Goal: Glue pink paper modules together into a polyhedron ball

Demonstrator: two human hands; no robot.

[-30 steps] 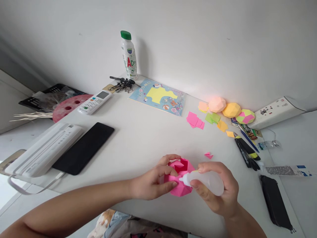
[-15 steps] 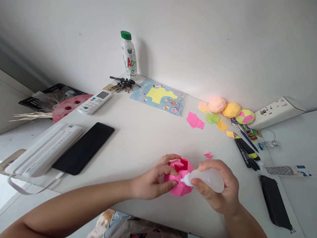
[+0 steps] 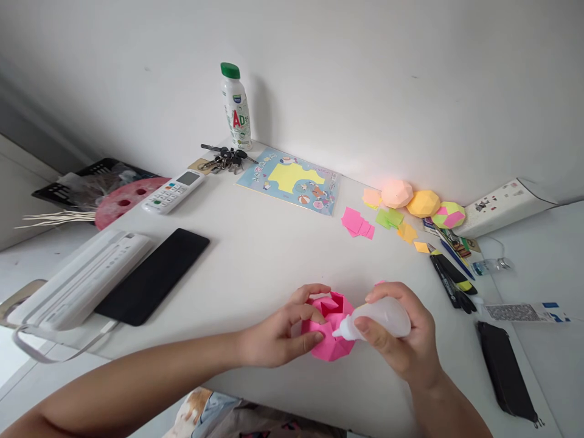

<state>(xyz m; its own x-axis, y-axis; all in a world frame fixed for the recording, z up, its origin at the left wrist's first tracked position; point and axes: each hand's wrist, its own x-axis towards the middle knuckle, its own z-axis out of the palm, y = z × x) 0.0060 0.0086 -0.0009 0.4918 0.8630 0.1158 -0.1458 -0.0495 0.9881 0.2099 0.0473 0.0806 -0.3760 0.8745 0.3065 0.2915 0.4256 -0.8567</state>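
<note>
At far left, your white device carries small grey marks too tiny to read, and the white keypad handset has coloured keys with no legible wording. Next, the green-capped drink bottle shows big letters "AD" on its front, with further characters you can't make out from here. The blue packet bears a line of decorative characters, too small to read surely. Below it, your left hand keeps its place, thumb and fingers clamped on the pink paper shape, which sits near the front edge of the table with its top gap facing up. The nozzle stays by the same flap edge, though whether it touches, you can't tell. What changes is the squeeze bottle: its base rises, so it points down more steeply, which probably favours flow toward that seam. The pink scrap is now mostly hidden behind your right hand, which has lifted and wraps firmly round the bottle. Further right, the black marker and patterned strip carry print too small to read.
</note>
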